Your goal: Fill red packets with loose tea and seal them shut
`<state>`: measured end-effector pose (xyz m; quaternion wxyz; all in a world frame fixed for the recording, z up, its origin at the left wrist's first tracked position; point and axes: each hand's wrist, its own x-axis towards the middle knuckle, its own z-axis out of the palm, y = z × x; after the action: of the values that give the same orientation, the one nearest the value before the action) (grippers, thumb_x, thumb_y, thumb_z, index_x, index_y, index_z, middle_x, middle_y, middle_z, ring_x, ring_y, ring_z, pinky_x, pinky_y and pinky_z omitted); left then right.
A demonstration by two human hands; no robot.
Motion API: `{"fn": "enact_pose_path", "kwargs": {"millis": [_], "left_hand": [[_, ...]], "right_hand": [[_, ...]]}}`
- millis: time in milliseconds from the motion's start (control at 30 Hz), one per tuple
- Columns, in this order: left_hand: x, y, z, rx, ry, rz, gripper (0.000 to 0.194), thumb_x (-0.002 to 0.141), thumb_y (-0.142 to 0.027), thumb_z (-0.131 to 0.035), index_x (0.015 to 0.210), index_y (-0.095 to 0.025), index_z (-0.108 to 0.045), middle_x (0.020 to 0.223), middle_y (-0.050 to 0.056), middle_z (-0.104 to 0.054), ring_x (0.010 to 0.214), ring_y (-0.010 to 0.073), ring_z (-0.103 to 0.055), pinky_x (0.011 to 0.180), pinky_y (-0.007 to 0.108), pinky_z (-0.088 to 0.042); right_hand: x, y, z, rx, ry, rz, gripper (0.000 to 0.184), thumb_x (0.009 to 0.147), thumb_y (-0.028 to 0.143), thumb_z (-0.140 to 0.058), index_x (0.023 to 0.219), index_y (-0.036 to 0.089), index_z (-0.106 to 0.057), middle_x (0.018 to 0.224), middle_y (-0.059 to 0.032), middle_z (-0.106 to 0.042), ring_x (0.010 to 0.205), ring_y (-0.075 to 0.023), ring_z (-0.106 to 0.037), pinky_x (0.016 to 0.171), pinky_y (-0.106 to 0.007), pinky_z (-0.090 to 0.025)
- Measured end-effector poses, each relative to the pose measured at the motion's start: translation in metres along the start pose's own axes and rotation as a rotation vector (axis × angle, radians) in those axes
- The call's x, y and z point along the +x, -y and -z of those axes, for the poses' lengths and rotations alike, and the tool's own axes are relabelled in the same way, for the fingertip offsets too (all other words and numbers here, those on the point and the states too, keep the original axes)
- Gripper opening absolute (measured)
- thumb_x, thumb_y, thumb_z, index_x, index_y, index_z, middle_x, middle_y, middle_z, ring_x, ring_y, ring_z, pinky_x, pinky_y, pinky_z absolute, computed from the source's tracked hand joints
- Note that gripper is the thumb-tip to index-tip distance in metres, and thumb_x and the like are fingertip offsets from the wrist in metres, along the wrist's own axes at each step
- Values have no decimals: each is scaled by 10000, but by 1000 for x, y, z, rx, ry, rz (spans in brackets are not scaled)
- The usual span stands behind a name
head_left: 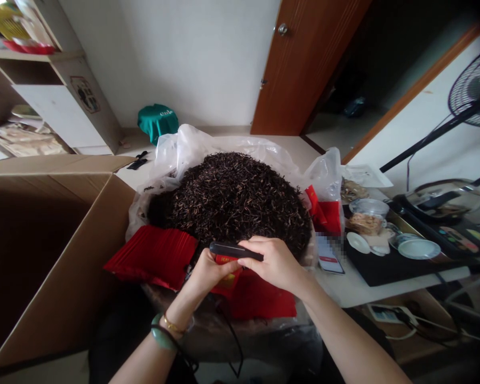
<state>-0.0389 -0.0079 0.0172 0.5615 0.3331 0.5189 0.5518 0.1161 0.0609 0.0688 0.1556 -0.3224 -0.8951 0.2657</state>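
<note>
My right hand (278,261) is closed around a slim black handheld sealer (234,249), which lies across the top of a red packet (229,280) with gold print. On the packet's left side, my left hand (208,272) pinches it near the sealer's other end. Both thumbs point inward, close together. Just beyond the hands rises a big heap of dark, twisted dried tea leaves (240,197) in a clear plastic bag (192,141). A stack of red packets (152,256) rests at the heap's left front. More red packets (264,298) lie under my right hand.
An open cardboard box (100,234) stands at left. Further red packets (330,216) sit on the heap's right edge. On the table to the right are a phone (328,255), a small white dish (359,242) and a glass kettle (448,197). A black cord (234,336) hangs below my hands.
</note>
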Motion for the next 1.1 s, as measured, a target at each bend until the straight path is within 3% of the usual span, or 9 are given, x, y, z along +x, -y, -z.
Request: {"fn": "enact_pose_path", "kwargs": {"millis": [267,433,700,867,967,1100], "left_hand": [[0,1,2,40,8,-26,295,508,-340,-855,692,-138,-745,647,32,-719,612,172,-630,603,257,-507],[1,2,5,136,31,-47,244,535,-338,-832,608,-129,-729,556,16,-675,528,137,-570,563,238,-467],[1,1,2,41,-10,-18,295,481,-334,-855,665,-136,-737,599,16,-690,571,151,-598,600,249,-488],[0,3,-1,7,-17,40,320,465,-335,-869,663,-130,-723,578,3,-670,525,132,-573,530,231,-464],[-1,2,-1,14,-66,53,349,485,-391,-854,667,-124,-721,586,10,-669,517,127,-562,503,223,-451],[-1,-2,0,2,-177,-5,374,502,-426,-834,687,-124,-714,630,22,-683,542,133,-570,511,223,-457]], "right_hand": [[-1,-3,0,40,0,3,272,777,228,-687,1047,219,-715,961,-47,-724,849,-202,-683,782,-294,-527],[-2,-4,6,55,20,-8,384,706,247,-756,1084,213,-695,969,-52,-714,845,-206,-677,767,-297,-526],[-1,-4,6,106,13,-17,339,731,243,-737,1066,211,-708,964,-46,-726,851,-198,-683,783,-294,-530],[1,-4,-1,83,-27,-23,249,770,239,-696,1015,226,-735,970,-51,-735,840,-201,-693,794,-305,-540],[2,-4,-1,110,-6,-33,249,786,241,-682,1030,237,-729,943,-40,-734,836,-196,-690,782,-300,-539],[3,-17,4,144,-30,-69,424,734,330,-739,1135,204,-679,1053,-72,-712,947,-230,-674,838,-327,-530]]}}
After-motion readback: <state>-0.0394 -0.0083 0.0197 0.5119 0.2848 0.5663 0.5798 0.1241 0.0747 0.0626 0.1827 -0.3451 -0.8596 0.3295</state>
